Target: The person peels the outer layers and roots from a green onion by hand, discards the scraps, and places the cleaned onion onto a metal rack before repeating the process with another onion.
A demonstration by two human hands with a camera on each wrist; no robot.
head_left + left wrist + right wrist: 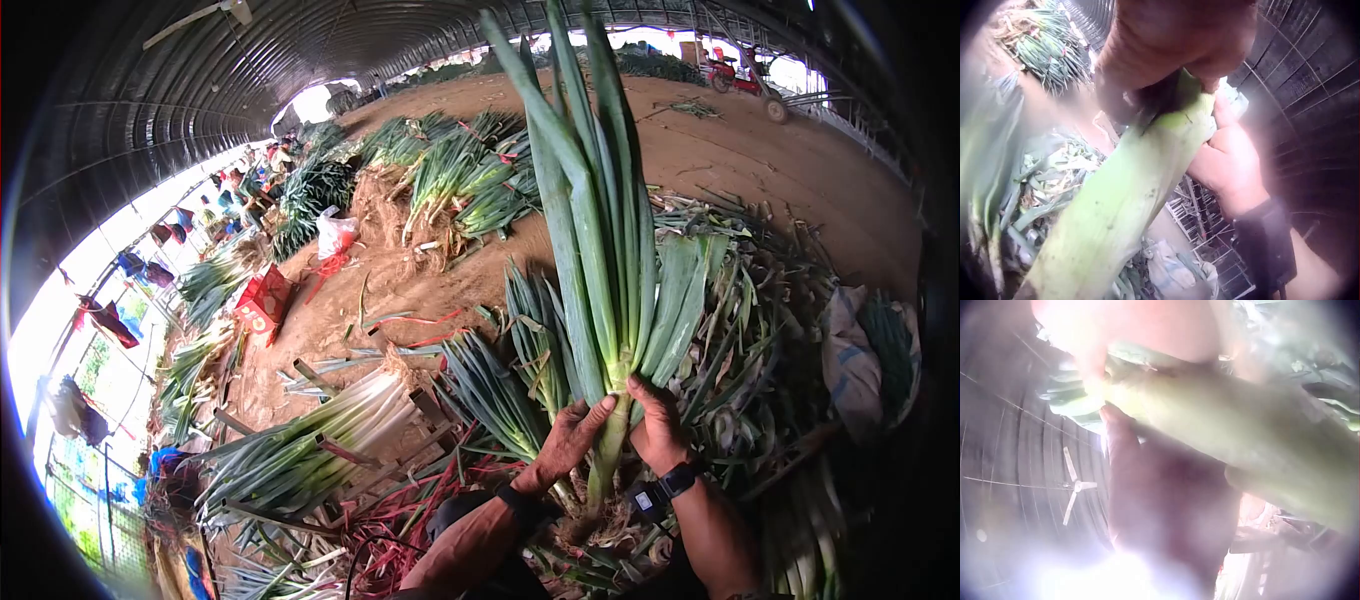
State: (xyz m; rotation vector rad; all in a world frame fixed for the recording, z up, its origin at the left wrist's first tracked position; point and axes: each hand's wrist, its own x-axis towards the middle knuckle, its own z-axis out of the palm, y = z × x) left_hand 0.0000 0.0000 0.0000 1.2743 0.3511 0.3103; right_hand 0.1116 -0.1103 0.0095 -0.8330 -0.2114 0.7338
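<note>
A large leek (606, 300) stands nearly upright in the head view, its green leaves fanned out above both hands and its roots low between the forearms. The left hand (578, 436) grips the stalk from the left, thumb on its front. From the right, the right hand (656, 425) pinches the stalk where the leaves spread, thumb near a hanging leaf. In the left wrist view the pale stalk (1110, 206) fills the middle, with the right hand (1229, 156) behind it. The right wrist view is blurred; the stalk (1229, 419) crosses between both hands.
Leeks (310, 445) lie across a wooden rack at the lower left, by red straps (400, 520). Loose leaves (745, 340) are heaped at the right, beside a white sack (852, 360). More leek piles (465, 170), a red bag (265, 303) and a red vehicle (738, 75) stand farther off.
</note>
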